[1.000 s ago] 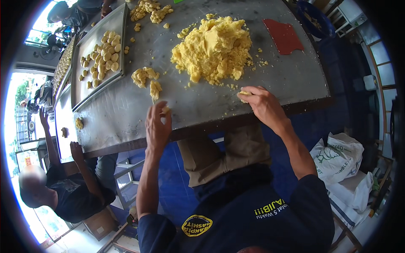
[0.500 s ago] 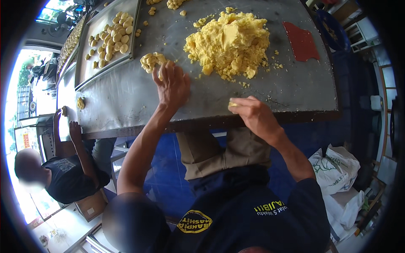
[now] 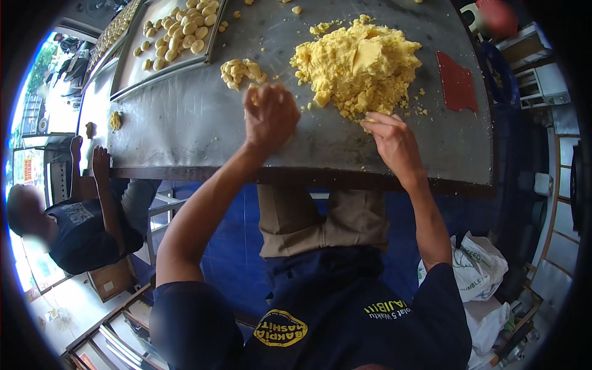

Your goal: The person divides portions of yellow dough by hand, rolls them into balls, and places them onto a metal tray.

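Note:
A large heap of crumbly yellow filling [image 3: 357, 65] lies on the metal table. My right hand [image 3: 394, 139] is at the heap's near edge, its fingers closed around a bit of the filling. Left of the heap, my left hand [image 3: 270, 117] is slightly blurred and curled, with a pale piece of dough partly showing at the fingers. Just beyond it sits a small cluster of dough lumps [image 3: 239, 72]. Farther left, a tray [image 3: 128, 73] holds several round, pale dough balls [image 3: 185, 32].
A red flat scraper [image 3: 456, 81] lies right of the heap, near the table edge [image 3: 308, 177]. On the far left, another person [image 3: 89, 222] has their hands at the table beside a small yellow lump [image 3: 115, 121]. White sacks [image 3: 478, 268] stand at lower right.
My right hand has moved forward and right to the heap's edge. My left hand has drawn back from the dough lumps and curled. The view has shifted slightly.

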Available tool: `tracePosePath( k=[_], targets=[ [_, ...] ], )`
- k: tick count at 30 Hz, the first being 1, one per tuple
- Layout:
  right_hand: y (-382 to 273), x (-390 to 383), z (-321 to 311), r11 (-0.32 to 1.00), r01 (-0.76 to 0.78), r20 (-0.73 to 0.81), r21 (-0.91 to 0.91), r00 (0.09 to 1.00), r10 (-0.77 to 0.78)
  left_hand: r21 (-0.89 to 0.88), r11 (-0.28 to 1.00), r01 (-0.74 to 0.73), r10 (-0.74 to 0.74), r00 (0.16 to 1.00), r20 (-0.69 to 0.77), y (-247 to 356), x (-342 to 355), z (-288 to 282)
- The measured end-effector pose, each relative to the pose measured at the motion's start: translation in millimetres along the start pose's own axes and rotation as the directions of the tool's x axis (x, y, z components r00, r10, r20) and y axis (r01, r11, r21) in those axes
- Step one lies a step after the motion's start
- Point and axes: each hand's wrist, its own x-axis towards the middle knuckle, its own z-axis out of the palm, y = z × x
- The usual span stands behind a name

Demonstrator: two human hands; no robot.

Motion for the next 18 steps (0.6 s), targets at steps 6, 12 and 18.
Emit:
tracePosePath(
  k=[6,12,18],
  targets=[
    [-33,-29,6,0.977,0.054,-0.014,-0.206,0.998,-0.058,-0.006,0.974,0.226,-0.225,0.972,0.065,13,4,-4],
    [-20,-34,-9,0.983,-0.146,0.015,-0.115,0.989,0.149,0.007,0.974,0.225,-0.224,0.967,0.124,29,-3,-12],
    [-26,-30,-2,0.988,-0.139,-0.021,-0.064,0.990,0.138,-0.040,0.945,0.325,-0.304,0.915,0.264,35,-48,-55]
  ],
)
